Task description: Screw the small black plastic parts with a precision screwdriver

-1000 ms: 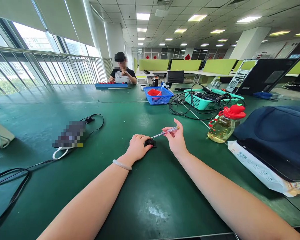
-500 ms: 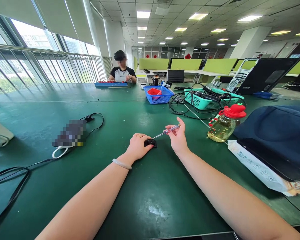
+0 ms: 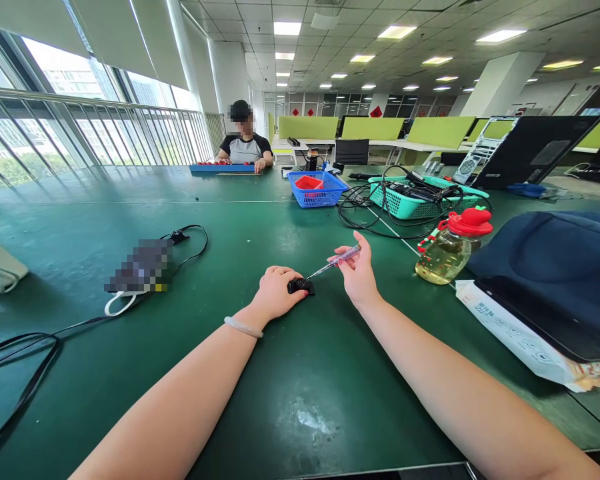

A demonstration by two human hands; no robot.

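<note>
Fingers and thumb of my left hand [image 3: 279, 293] are wrapped round a small black block [image 3: 299, 286] that rests on the green table [image 3: 300, 373]. My right hand [image 3: 359, 272] pinches the clear handle of a thin screwdriver [image 3: 347, 255]. The tool slants down to the left, and its metal tip reaches the top of the black block. Whether the tip sits in a hole is too small to tell.
A blue basket [image 3: 317, 195] and a green basket of cables [image 3: 405, 203] stand further back. Right are a red-lidded bottle [image 3: 443, 257], a phone [image 3: 545, 320] and a dark blue bag [image 3: 555, 260]. A corded badge [image 3: 143, 265] lies left. A person [image 3: 245, 147] sits opposite.
The handle of the screwdriver has turned slightly in my right hand, whose fingers have shifted a little. The person opposite has moved a hand down to the blue tray's edge.
</note>
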